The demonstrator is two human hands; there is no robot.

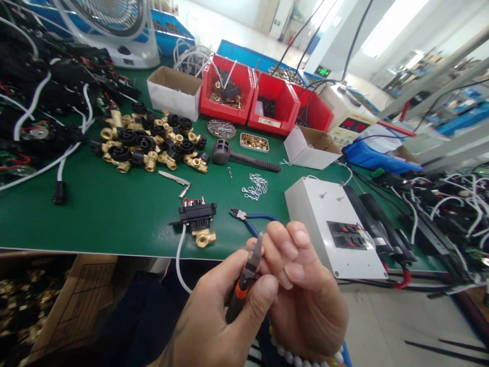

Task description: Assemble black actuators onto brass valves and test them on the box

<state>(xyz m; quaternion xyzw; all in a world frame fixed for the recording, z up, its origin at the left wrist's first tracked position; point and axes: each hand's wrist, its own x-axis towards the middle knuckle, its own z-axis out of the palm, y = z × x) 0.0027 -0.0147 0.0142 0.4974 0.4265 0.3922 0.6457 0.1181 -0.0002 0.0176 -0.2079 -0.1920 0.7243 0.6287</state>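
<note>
Your left hand (214, 300) wraps pliers (251, 262); right hand (309, 290) half-curled, contents unclear. Brass fitting (204, 238) near bench's (126, 224) front edge, presumably for reach.

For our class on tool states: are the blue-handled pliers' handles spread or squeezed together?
Spread: the blue-handled pliers have handles diverging from the joint, green tabletop between them; their far ends are hidden.

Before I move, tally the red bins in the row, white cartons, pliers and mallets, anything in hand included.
Red bins: 3
White cartons: 2
Pliers: 2 (one in the left hand)
Mallets: 1
Total: 8
</note>
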